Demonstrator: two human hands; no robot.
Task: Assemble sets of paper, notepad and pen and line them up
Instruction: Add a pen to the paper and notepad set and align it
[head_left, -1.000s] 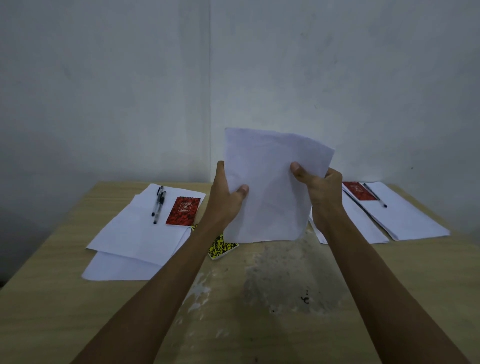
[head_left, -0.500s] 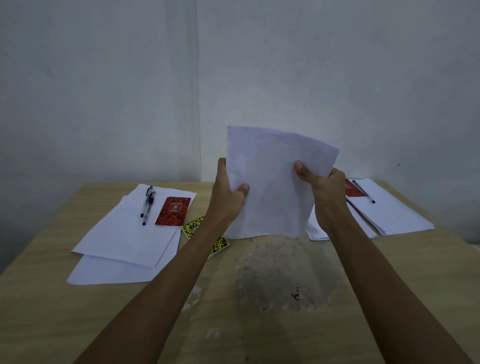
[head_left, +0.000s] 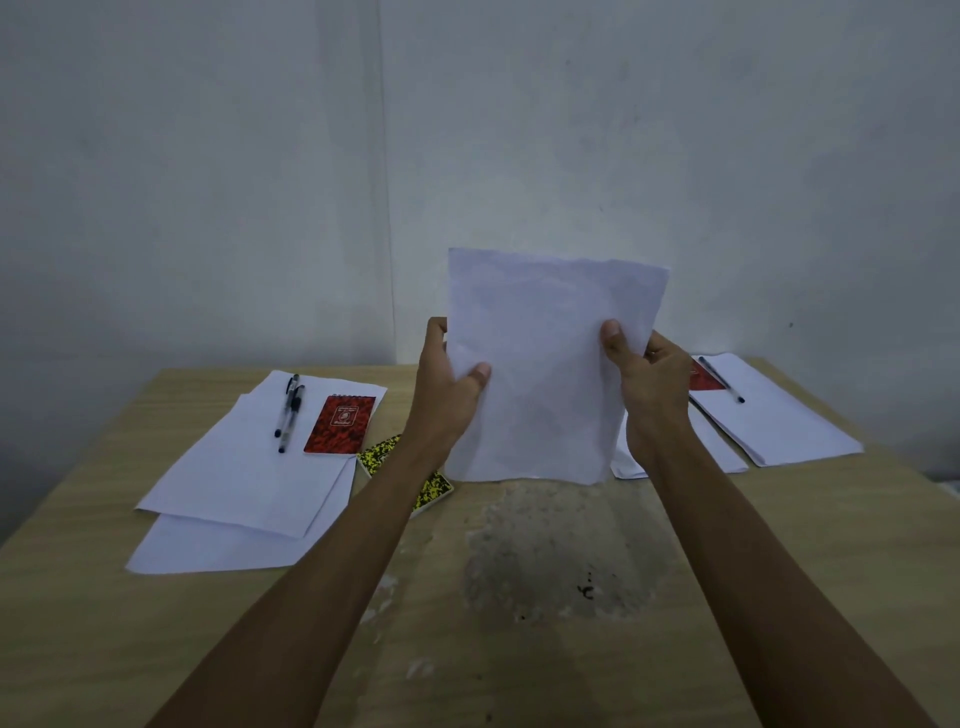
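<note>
From the head camera: not much has changed over the last second. Both hands still hold the sheet (head_left: 540, 364) upright over the middle of the surface (head_left: 779, 545), left hand (head_left: 447, 384) pinching its left edge, right hand (head_left: 649, 384) its right edge. It has just squared up a bit and its bottom edge sits near the wood. Left of the sheet, loose papers (head_left: 244, 478) carry two pens (head_left: 288, 410) and a red notepad (head_left: 340, 424). I'd guess it's about to go down as the base of a new set.
</note>
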